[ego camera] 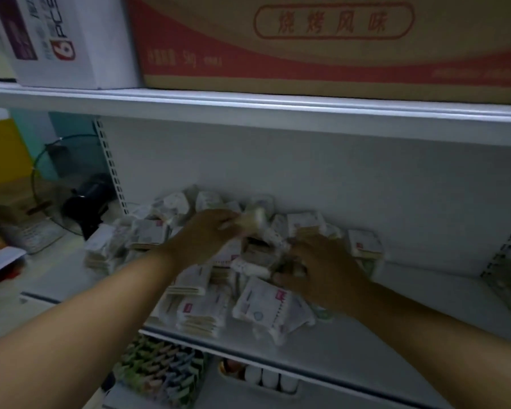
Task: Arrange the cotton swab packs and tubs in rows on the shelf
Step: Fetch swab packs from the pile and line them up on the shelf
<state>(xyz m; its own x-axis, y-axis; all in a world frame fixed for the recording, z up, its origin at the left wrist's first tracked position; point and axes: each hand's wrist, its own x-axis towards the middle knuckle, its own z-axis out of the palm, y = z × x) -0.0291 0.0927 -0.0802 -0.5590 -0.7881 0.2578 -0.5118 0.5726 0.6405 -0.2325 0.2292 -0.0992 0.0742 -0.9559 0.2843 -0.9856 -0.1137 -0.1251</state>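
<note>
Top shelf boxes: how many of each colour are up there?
White box: 1
Red and brown carton: 1
Total: 2

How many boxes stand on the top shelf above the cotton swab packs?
2: a white box at the left, and a large brown and red carton right beside it. More may stand beyond the picture's edges.
</note>
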